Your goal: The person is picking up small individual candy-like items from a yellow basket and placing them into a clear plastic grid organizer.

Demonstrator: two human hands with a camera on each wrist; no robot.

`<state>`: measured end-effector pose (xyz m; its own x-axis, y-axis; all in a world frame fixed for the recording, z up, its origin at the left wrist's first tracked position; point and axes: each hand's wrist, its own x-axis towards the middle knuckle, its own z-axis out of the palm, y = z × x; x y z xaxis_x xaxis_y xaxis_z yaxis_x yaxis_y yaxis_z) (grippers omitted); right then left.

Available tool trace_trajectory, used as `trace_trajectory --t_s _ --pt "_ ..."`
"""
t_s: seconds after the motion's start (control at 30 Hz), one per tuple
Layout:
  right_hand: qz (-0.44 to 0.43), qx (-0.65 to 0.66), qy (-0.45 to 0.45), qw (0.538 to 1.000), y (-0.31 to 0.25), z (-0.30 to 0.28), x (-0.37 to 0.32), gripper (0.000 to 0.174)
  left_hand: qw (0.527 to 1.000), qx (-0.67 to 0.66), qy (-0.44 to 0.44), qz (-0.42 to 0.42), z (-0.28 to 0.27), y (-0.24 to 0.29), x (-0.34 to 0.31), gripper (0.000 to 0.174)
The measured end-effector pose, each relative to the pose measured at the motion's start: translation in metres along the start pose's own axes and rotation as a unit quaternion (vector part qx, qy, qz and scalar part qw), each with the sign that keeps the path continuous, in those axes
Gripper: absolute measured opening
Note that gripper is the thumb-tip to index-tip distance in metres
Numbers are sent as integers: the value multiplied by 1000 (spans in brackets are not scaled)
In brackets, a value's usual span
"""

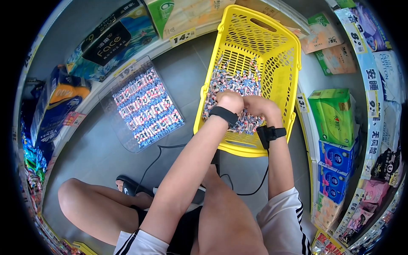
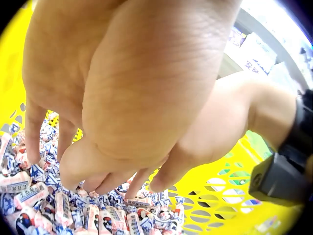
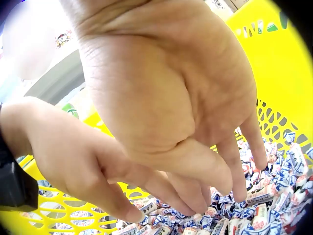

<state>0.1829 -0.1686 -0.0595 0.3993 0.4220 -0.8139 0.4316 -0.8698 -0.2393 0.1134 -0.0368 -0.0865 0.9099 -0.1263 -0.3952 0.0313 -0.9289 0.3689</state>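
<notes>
Wrapped candies (image 1: pixel 250 123) in white, blue and red wrappers cover the bottom of a yellow basket (image 1: pixel 293 46). Both hands are down inside it, close together. My left hand (image 1: pixel 230 101) points its fingers down onto the candies (image 2: pixel 63 208); in the left wrist view the hand (image 2: pixel 132 93) has loosely extended fingers. Beside it, my right hand (image 1: pixel 260 105) reaches in from the right. The right wrist view shows this hand (image 3: pixel 171 93) with fingers spread downward, tips among the candies (image 3: pixel 259 218). No candy is visibly gripped; some fingertips are hidden.
Left of the basket, a clear plastic tray (image 1: pixel 131 142) holds candies in neat rows on the grey floor (image 1: pixel 170 80). Shelves with tissue packs (image 1: pixel 331 117) curve around both sides and the back. A black cable (image 1: pixel 148 163) runs across the floor near the legs and a sandal (image 1: pixel 131 187).
</notes>
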Motion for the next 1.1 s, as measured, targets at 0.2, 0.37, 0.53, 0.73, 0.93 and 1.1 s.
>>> trace_trajectory --t_s 0.2,0.37,0.53,0.73,0.93,1.1 --pt "-31 35 14 999 8 -5 -15 66 1000 -3 1 14 10 -6 7 19" --pt "51 116 -4 992 6 -8 -22 63 999 27 8 35 -12 4 1 18" --pt "22 87 26 996 4 -12 -29 51 1000 -5 4 16 -20 14 -3 18" --pt "-51 140 68 987 5 -16 -47 40 999 12 26 43 -36 17 -15 18" --pt "-114 184 109 970 2 -9 -64 53 996 -19 45 78 -45 17 -32 16" --pt "-178 241 144 943 -16 -8 -75 50 984 -62 151 77 -50 9 -59 13"
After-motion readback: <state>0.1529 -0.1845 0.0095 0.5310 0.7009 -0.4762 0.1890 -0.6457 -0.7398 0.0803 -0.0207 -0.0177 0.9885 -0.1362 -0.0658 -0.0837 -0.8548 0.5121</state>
